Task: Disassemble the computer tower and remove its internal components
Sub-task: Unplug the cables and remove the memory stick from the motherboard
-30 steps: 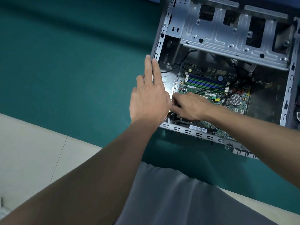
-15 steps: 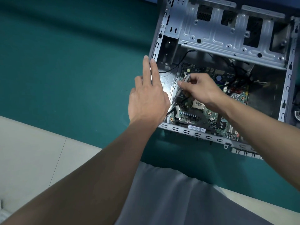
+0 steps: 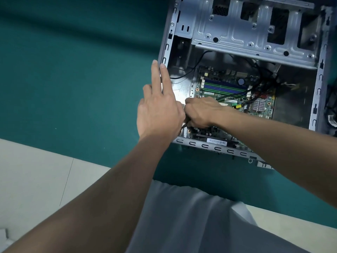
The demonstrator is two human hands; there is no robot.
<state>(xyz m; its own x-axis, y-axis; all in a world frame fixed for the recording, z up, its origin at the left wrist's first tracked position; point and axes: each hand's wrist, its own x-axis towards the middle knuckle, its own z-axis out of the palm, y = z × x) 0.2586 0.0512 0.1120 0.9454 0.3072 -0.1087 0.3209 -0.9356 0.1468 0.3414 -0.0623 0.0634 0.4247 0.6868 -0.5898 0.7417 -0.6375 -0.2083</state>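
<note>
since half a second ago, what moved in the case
The right hand was raised over the board, pinching something grey. It has dropped back to the board's near left corner with its fingers curled, and what they hold is hidden. The left hand stays with straight fingers on the left wall of the case. The case and board lie as before.

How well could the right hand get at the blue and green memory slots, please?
Yes, probably well: the memory slots lie uncovered beyond the right hand; the drive cage sits farther back.
</note>
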